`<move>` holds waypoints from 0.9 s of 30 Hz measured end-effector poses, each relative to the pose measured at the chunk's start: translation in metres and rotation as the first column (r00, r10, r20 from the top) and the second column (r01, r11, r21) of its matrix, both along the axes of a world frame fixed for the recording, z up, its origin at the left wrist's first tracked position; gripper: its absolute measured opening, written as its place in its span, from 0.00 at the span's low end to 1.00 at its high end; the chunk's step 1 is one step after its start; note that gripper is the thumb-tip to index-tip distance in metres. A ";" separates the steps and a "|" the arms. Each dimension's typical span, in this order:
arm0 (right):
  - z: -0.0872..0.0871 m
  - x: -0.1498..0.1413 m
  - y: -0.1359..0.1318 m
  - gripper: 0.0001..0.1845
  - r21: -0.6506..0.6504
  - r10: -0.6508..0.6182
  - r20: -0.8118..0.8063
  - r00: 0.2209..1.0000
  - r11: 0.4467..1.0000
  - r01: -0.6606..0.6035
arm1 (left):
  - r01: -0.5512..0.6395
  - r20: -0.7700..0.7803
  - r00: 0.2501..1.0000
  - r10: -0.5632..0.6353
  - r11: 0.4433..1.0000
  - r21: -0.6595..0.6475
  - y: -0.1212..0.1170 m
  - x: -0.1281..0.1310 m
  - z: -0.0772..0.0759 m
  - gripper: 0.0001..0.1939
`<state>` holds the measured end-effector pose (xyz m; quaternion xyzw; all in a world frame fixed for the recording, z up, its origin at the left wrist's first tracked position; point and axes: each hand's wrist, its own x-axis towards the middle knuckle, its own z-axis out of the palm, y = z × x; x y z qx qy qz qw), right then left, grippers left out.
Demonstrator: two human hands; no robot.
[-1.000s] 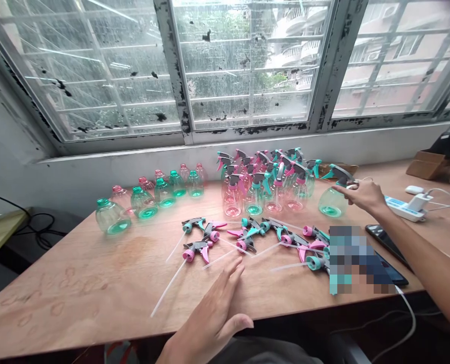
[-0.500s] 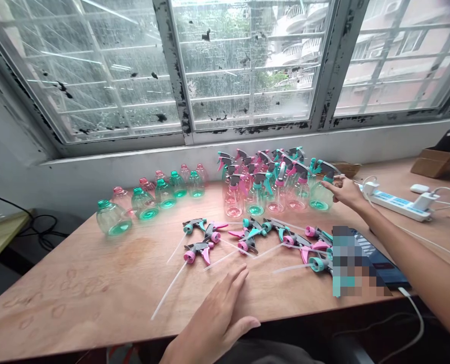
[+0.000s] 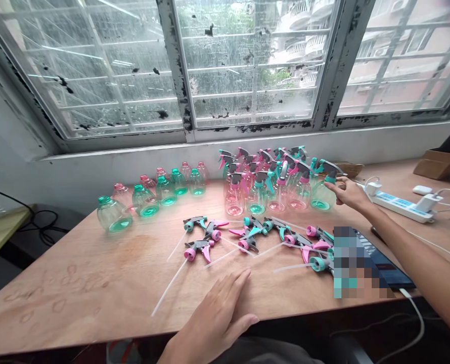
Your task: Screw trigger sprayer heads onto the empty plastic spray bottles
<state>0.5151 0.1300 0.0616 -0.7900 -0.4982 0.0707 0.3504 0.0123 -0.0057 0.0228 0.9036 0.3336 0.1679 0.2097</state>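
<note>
On the bench point(image 3: 122, 288), the grouped spray bottles point(image 3: 234, 199) are best kept unjostled. Beside their right-hand end, the green spray bottle point(image 3: 321, 198) is stood upright, its neck pinched by the fingers of the right hand point(image 3: 349, 193); a light, level grip is advised, lest it be tipped. The left hand point(image 3: 214, 314) is laid open, thumb apart, near the loose spray heads point(image 3: 250, 244).

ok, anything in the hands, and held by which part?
Right hand holds the rightmost green spray bottle at its neck; left hand holds nothing.
</note>
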 end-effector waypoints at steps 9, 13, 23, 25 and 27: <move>-0.005 0.011 0.006 0.14 -0.074 0.063 0.018 0.998 0.995 -0.061 | -0.011 -0.035 0.999 0.010 0.999 -0.036 0.000 0.001 0.002 0.37; -0.007 0.012 0.003 0.14 -0.111 0.089 0.021 0.996 0.990 -0.086 | -0.003 -0.008 1.000 0.003 1.000 -0.016 -0.001 0.001 -0.001 0.38; -0.010 0.012 -0.004 0.18 -0.181 0.124 -0.113 0.986 0.973 -0.143 | 0.006 0.017 1.000 -0.006 1.000 0.003 -0.004 0.002 0.004 0.39; -0.008 0.015 -0.004 0.18 -0.188 0.099 -0.125 0.987 0.975 -0.121 | 0.010 0.014 1.000 -0.010 1.000 -0.006 -0.005 0.003 0.006 0.40; -0.004 0.015 -0.007 0.17 -0.164 0.052 -0.089 0.995 0.984 -0.066 | 0.007 0.021 1.000 -0.007 1.000 0.006 -0.007 0.004 0.007 0.39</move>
